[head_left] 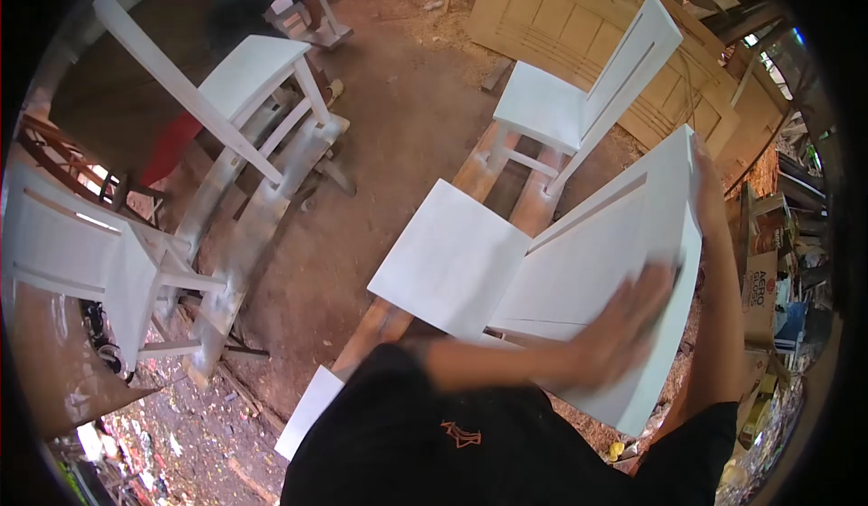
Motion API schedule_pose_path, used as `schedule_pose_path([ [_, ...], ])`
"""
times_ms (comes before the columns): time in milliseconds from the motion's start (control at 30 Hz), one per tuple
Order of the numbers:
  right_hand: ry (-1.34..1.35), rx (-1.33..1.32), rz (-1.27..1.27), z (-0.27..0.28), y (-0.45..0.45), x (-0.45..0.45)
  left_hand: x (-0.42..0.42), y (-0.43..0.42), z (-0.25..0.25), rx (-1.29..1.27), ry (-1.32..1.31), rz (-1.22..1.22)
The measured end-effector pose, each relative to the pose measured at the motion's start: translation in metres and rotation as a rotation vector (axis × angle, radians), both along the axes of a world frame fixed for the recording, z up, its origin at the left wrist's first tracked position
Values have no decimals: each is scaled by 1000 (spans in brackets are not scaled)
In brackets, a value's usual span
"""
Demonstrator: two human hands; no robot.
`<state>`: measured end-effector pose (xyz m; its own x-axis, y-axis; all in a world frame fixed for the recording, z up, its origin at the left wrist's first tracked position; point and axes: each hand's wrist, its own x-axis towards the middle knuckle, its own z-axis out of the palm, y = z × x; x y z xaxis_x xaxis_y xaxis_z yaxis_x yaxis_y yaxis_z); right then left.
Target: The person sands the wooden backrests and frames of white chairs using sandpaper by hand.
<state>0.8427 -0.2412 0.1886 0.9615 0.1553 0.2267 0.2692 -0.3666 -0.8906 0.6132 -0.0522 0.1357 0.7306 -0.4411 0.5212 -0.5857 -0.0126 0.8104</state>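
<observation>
A white-painted wooden chair (449, 255) stands right in front of me, its backrest (588, 262) leaning toward my right side. My left hand (628, 330) reaches across my body and lies over the lower part of the backrest near its top rail. Motion smears its fingers, and a small dark patch shows at the fingertips; I cannot make out whether it is a held thing. At the far end of the top rail, my right hand (707, 185) grips the chair's outer edge, with its fingers partly hidden behind the rail.
Another white chair (542, 108) stands farther along the same wooden planks (371, 334). On the left, two white chairs (258, 76) rest on other planks (249, 244). A carved wooden door (533, 9) leans at the back. Someone in dark clothing (258, 4) works at the far left.
</observation>
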Motion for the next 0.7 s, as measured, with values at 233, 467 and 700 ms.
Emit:
schedule_pose_path([
  [233,-26,-44,-25,7,8,-12,62,-17,14,-49,81,51],
  [467,-27,-61,-33,13,18,-15,-31,8,3,-72,74,-39],
  [700,-85,-227,46,0,-9,2,39,-7,35,-18,91,9],
])
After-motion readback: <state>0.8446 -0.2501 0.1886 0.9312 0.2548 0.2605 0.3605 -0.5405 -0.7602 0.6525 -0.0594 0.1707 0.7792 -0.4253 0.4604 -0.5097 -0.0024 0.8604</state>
